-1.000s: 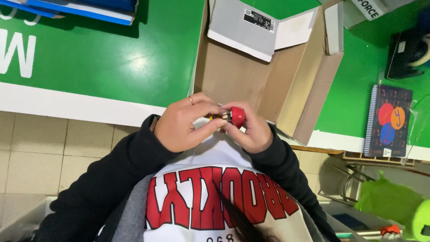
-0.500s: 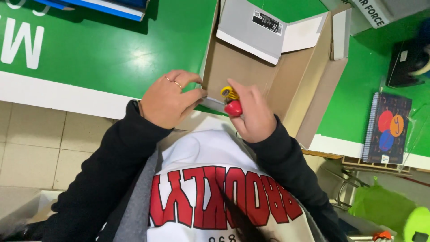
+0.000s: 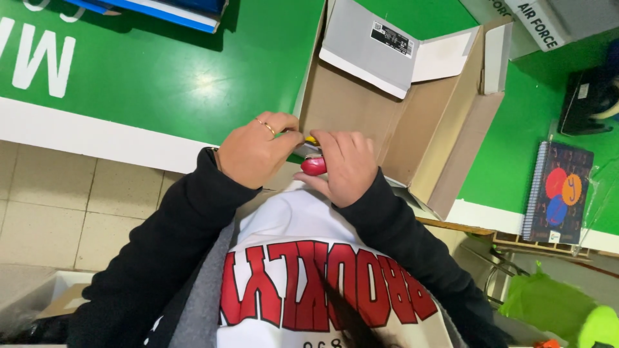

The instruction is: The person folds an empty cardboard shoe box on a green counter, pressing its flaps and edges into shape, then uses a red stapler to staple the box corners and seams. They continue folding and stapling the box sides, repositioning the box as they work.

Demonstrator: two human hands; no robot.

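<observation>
My right hand (image 3: pixel 347 166) is closed around a small red rounded object (image 3: pixel 314 166) with a yellow part (image 3: pixel 312 140) showing above it. My left hand (image 3: pixel 255 153), with a ring on one finger, pinches the same object's top end from the left. Both hands meet at the near left corner of an open cardboard box (image 3: pixel 451 148) lying on the green table (image 3: pixel 174 77). Most of the small object is hidden by my fingers.
A grey flat box (image 3: pixel 367 45) lies inside the cardboard box. A spiral notebook (image 3: pixel 558 193) with coloured circles sits right of it, a dark object (image 3: pixel 590 100) beyond. Blue flat items (image 3: pixel 161 9) lie at the table's far edge. Tiled floor (image 3: pixel 58 206) lies at the left.
Both hands have moved forward from my chest to the box's near corner. The left hand left the red object half a second ago and now pinches it again.
</observation>
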